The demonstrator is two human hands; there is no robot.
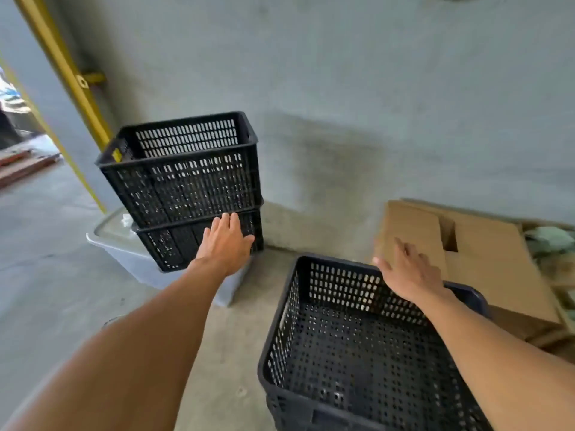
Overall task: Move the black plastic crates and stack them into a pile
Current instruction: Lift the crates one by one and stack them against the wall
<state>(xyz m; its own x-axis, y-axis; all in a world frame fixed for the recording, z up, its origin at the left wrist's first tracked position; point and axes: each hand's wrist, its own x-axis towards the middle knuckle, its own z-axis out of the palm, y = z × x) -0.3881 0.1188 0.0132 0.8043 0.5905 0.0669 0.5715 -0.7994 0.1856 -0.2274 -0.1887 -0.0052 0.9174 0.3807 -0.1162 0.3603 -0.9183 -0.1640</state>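
Two black perforated plastic crates form a pile against the grey wall: the top crate [183, 169] sits nested in the lower crate [174, 244]. The pile rests on a translucent lidded tub [124, 256]. My left hand [225, 244] is stretched out flat, fingers apart, in front of the lower crate's near right corner, holding nothing. A third black crate [357, 346] stands on the floor at the lower right, empty. My right hand [407, 272] hovers open over its far rim, fingers spread.
Flattened brown cardboard boxes [485, 262] lie to the right of the floor crate against the wall. A yellow pole [65, 70] leans at the left beside a doorway. Bare concrete floor [56, 259] stretches to the left.
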